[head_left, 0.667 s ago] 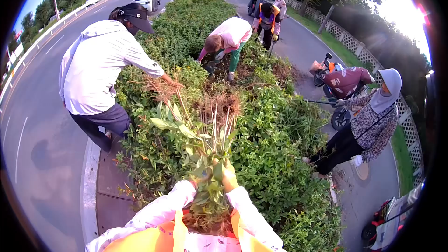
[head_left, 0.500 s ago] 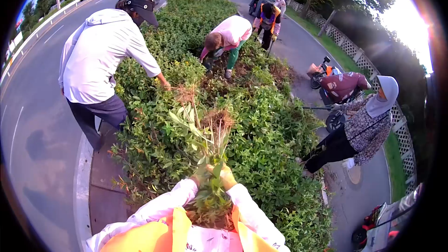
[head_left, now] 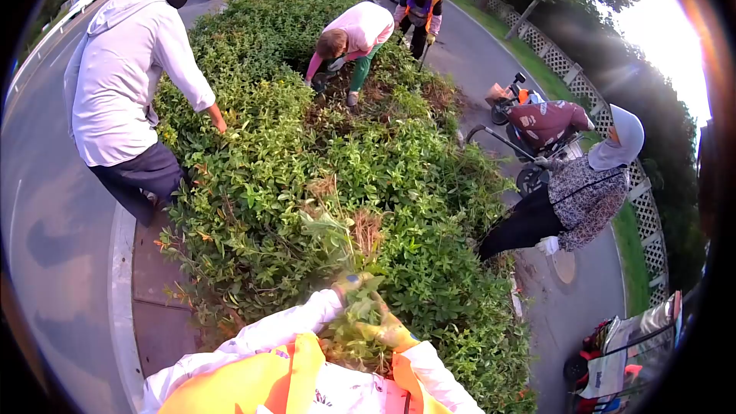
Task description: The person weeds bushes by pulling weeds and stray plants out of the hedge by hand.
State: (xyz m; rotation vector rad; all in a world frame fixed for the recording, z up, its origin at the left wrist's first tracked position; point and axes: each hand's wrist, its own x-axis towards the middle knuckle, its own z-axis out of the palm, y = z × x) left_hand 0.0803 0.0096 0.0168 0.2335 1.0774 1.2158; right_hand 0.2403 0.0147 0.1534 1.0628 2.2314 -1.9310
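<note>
My left hand [head_left: 350,284], in a yellowish glove, is closed round the stems of a bundle of uprooted plants [head_left: 328,226]. Brown roots [head_left: 367,231] stick out at the bundle's far end, and leaves hang down toward my chest. Just right of it and a little nearer to me, my right hand [head_left: 391,330], gloved too, is closed at the bundle's lower leafy part; its fingers are partly blurred. Beneath and beyond the bundle spreads the green hedge bed [head_left: 429,238].
A person in a white hooded top [head_left: 126,69] stands at the left by the kerb [head_left: 123,261]. Another bends in pink [head_left: 360,31] over dug soil. At the right a person [head_left: 583,199] holds a long tool near a covered scooter [head_left: 548,119]. A red vehicle [head_left: 629,353] stands lower right.
The bundle has dropped lower and nearer to me, and my hands have spread slightly, the right one moving down. The left person's hand is now away from the roots. The view has shifted.
</note>
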